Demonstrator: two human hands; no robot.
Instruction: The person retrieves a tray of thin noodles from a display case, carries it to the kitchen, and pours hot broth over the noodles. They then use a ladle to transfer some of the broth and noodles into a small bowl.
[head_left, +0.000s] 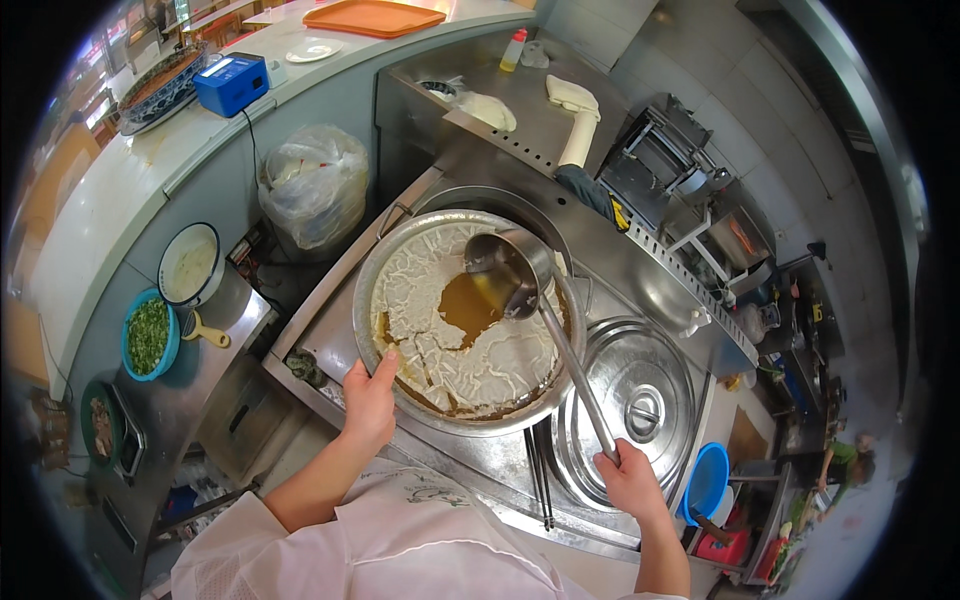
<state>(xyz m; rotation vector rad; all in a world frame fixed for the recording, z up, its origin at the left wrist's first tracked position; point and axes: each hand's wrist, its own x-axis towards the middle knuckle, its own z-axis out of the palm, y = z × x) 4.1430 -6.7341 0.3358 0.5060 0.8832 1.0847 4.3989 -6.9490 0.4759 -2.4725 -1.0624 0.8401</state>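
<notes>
A wide metal basin (364, 300) holds brown liquid under a pale, wrinkled layer of skin or fat, with an opening near its middle. My left hand (371, 401) grips the basin's near left rim, thumb on top. In my right hand (628, 480) is the handle of a large metal ladle (517, 274), whose bowl hangs tilted over the opening with some liquid in it. Behind the basin shows the rim of a large round pot (495, 196). A round steel lid (643, 390) lies to the right, and dark chopsticks (538, 476) rest between basin and lid.
Left stand a blue bowl of chopped greens (150, 337), an enamel pot (190, 264) and a yellow peeler (206, 330). A plastic bag (315, 184) hangs beyond. Dough (574, 139) lies on the far steel counter. A blue basin (705, 484) is at right; another person (846, 461) is farther off.
</notes>
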